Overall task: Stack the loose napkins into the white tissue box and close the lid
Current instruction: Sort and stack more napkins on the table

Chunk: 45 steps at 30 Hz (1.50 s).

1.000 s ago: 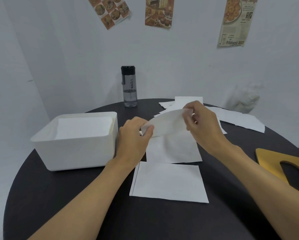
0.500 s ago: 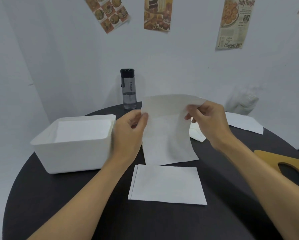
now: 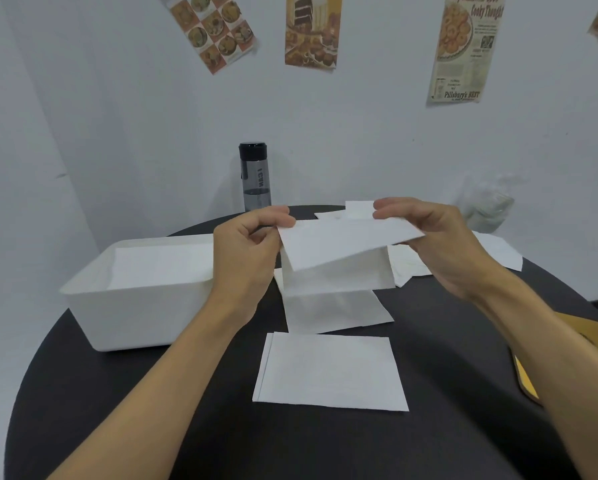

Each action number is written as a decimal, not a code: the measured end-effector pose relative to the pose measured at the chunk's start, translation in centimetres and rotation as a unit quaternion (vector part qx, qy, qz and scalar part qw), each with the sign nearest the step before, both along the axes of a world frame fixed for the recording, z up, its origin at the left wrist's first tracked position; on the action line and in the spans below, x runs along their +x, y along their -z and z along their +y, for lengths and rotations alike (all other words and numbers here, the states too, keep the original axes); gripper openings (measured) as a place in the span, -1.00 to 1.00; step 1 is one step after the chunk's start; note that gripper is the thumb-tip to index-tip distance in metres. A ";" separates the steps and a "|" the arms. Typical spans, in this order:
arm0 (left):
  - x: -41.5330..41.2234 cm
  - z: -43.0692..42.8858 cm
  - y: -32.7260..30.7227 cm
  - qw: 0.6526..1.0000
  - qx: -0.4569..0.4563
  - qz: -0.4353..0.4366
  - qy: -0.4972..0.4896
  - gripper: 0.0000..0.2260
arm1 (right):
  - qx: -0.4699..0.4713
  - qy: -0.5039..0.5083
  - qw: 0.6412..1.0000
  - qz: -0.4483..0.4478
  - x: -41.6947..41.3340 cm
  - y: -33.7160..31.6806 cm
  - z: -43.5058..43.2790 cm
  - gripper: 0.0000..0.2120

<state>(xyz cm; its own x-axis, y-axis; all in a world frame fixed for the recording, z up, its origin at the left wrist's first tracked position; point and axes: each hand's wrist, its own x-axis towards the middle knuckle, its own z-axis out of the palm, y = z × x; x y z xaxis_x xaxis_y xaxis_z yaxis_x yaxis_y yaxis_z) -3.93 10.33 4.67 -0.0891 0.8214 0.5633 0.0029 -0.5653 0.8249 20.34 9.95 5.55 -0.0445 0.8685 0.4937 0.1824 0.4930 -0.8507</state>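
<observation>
The left hand [image 3: 245, 251] and the right hand [image 3: 439, 244] each pinch one top corner of a thin white paper napkin [image 3: 342, 244] with thumb and curled fingers, and hold it up in the middle of the frame. Its top part is bent over toward the camera. The white sheet under it hangs down to the round black table [image 3: 325, 445], and I cannot tell if that is the same napkin or another one. The white plastic tissue box [image 3: 135, 317] sits at the middle left of the frame with its top open, and flat white napkins [image 3: 159, 265] already lie inside. Its long side runs left to right across the picture. The box is to the left of the held napkin, so the left hand is much nearer, right by the box's near end. A folded white napkin [image 3: 328, 372] lies low in the middle. A tan flat board [image 3: 526, 379] at the right edge, maybe the lid, is mostly hidden by the right arm.
</observation>
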 end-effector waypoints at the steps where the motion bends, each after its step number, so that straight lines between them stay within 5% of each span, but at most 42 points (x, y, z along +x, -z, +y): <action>1: -0.1 0.0 -0.1 1.000 -0.016 -0.007 0.010 -0.73 | -0.015 0.001 1.000 -0.006 0.2 0.1 -0.1 -0.59; 8: -1.0 -0.2 -0.2 0.998 -0.053 0.018 0.021 -0.76 | -0.165 -0.067 0.969 0.172 0.4 0.7 0.2 -0.79; 12: -0.8 -0.6 -0.3 0.997 -0.063 0.028 0.042 -0.83 | -0.180 -0.061 0.981 0.044 -0.2 1.3 0.3 -0.60; 17: -0.9 -0.8 -0.3 0.996 -0.070 0.035 0.046 -0.86 | -0.155 -0.060 0.983 -0.078 -0.1 1.0 -0.2 -0.91; 21: -1.1 -1.0 -0.8 0.988 -0.128 -0.002 0.082 -0.83 | -0.153 -0.053 0.983 -0.084 0.1 0.2 -0.8 -0.92; 29: -2.8 -1.1 -0.7 0.952 -0.150 0.232 0.132 -0.73 | -0.225 -0.120 0.960 -0.115 0.1 -0.5 -1.8 -0.91; 35: -3.8 -1.1 0.0 0.833 -0.206 0.476 0.192 -0.76 | -0.261 -0.166 0.898 -0.314 -0.8 0.1 -2.1 -0.87; 41: -4.1 -0.5 0.7 0.785 -0.192 0.558 0.188 -0.73 | -0.255 -0.143 0.847 -0.445 -1.0 0.8 -1.5 -0.80; 45: -3.2 0.0 2.1 0.809 -0.146 0.558 0.116 -0.79 | -0.201 -0.001 0.885 -0.421 0.3 1.6 -0.4 -0.80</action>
<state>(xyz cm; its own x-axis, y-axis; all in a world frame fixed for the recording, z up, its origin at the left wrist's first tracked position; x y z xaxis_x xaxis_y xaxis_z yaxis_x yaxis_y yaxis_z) -7.16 10.37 2.62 0.5168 0.8554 -0.0341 0.7589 -0.4393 0.4807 20.61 9.52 3.94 -0.2508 0.9659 -0.0637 0.8342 0.1822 -0.5205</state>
